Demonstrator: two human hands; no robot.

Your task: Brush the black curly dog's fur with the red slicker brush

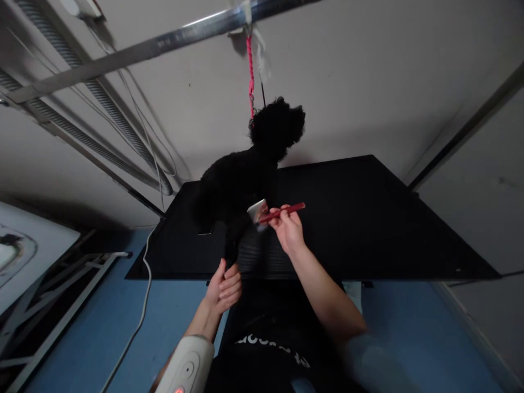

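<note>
If the black dog (241,177) on the bench (347,218) jerks the leg (232,243) clasped in my left hand (225,286), the slicker brush (266,216) gripped in my right hand (289,229) near its belly could scrape skin.

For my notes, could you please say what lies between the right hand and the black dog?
The head view shows a slicker brush's head between the right hand and the black dog.
</note>
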